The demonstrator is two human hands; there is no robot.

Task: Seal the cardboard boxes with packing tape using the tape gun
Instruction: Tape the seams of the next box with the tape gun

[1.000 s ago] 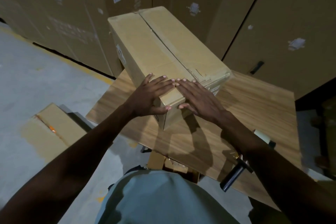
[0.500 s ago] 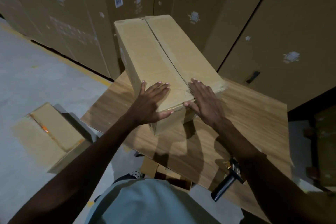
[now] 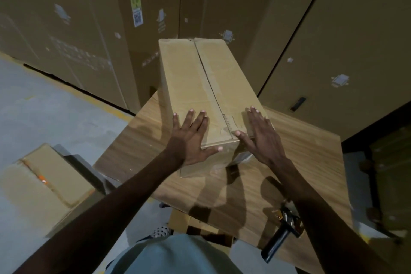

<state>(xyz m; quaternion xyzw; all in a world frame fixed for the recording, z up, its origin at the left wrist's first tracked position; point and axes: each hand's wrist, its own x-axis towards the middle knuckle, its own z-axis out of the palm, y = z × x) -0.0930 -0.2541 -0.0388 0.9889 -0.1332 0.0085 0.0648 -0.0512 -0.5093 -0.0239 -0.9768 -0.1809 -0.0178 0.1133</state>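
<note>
At the near right edge of the worktop (image 3: 255,187), the tape gun (image 3: 283,228) lies idle, its black handle overhanging the edge toward us. We judge it was set there to free both hands while staying within reach of the right arm.

Further in, the cardboard box (image 3: 200,87) stands at the middle of the worktop, its long axis running from the near edge toward the far edge. Tape (image 3: 219,104) covers the centre seam of the top flaps and ends in a serrated cut near the box's near end.

We hold both hands flat on that near end, fingers straight and gripping nothing. The left hand (image 3: 191,138) presses the left flap, thumb hooked over the near top edge. The right hand (image 3: 262,138) rests on the right flap at the box's right edge, thumb touching the tape end. We judge this placement smooths the tape down and steadies the box.

The worktop is a wood-grain board. Beyond its far edge stand tall cartons (image 3: 333,40) bearing labels. Off the left edge, on the grey concrete floor (image 3: 44,118), sits a smaller box (image 3: 44,176).
</note>
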